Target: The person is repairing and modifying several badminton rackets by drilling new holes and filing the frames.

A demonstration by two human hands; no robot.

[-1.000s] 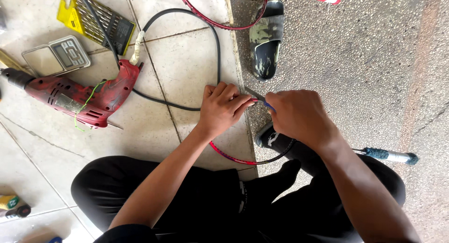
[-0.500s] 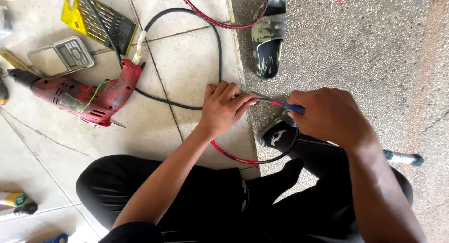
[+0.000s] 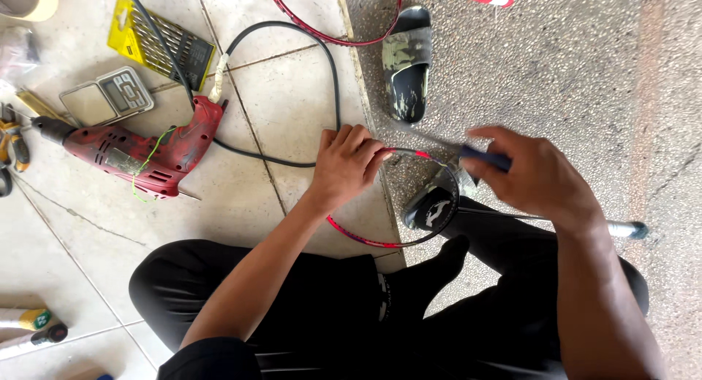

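Hands first: our left hand (image 3: 349, 164) is clamped over the top of a red-and-black racket frame (image 3: 380, 241), fingers curled down on the rim, apparently to keep it from twisting. Our right hand (image 3: 537, 179) is closed in a pinch around a blue-handled tool (image 3: 486, 159), whose thin metal shaft points left toward the spot where the left fingers grip; the hand is blurred, so we cannot tell how the tip meets the frame. The frame stands on edge just in front of our folded legs in black trousers (image 3: 292, 299), and its lower arc lies by our foot, which seems to brace it. The racket's shaft runs off to the right, toward a grip end (image 3: 629, 230) on the rough concrete.

Farther out on the tiled floor (image 3: 292, 80), a red electric drill (image 3: 139, 153) lies on its side, its black cord (image 3: 329, 65) looping behind the left hand. Beyond it sit a small digital scale (image 3: 108, 95) and a yellow case of drill bits (image 3: 161, 43), all within reach. A camouflage slipper (image 3: 406, 65) rests at the concrete's edge, and another red racket frame (image 3: 336, 21) lies farthest away.
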